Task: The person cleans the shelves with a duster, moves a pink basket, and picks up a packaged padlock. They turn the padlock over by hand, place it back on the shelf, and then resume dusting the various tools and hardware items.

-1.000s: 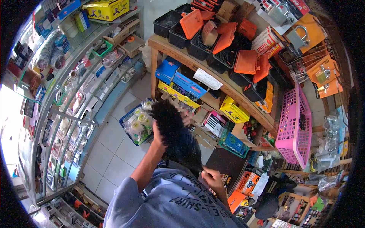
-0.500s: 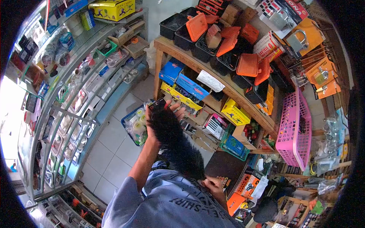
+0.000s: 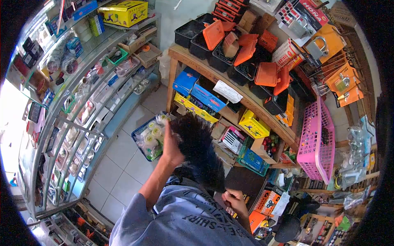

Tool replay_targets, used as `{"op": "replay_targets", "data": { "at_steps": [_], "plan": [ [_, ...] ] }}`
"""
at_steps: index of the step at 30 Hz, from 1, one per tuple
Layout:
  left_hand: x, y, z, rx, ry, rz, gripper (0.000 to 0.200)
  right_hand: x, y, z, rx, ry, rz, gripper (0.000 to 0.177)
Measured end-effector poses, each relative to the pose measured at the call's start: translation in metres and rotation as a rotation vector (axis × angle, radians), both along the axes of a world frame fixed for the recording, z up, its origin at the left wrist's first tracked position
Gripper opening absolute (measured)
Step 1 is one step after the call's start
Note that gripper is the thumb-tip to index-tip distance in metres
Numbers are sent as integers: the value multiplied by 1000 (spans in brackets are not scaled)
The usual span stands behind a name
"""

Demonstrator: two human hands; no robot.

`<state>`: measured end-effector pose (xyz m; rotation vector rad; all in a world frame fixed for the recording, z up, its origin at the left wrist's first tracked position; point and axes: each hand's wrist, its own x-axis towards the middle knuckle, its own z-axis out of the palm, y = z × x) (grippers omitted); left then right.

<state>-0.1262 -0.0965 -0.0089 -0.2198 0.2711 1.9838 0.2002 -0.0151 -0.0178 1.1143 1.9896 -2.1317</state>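
**Black, feathery duster [image 3: 201,151] held by its base**

The right hand [image 3: 234,199] is closed at the base, presumably leaving the plumes free. Apart from it, the left hand [image 3: 172,152] lies beside the far end; whether it grips is hidden. The duster slants near a blue rectangular basket [image 3: 139,146], whose walls likely contain clear packets. Counts: hands, two; duster, one; blue basket, one.

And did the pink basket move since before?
No, the pink basket hasn't moved. It's in the same spot next to the right end of the wooden shelf.
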Motion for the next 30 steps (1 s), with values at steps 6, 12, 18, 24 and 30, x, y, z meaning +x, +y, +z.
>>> {"op": "replay_targets", "data": {
  "at_steps": [6,12,18,24,30],
  "plan": [
    [-7,9,6,-64,147,82,72,-15,2,1,-45,36,-9,27],
    [-11,4,1,-19,37,-34,75,0,6,-8,51,-25,28,36],
    [-8,14,-6,11,51,36,73,-19,3,-11,38,88,-97,24],
    [-35,8,-21,257,-105,214,75,11,0,-45,348,82,37,36],
    [-36,7,-44,425,-194,190,75,-3,1,-16,233,5,-1,29]
  ]
}}
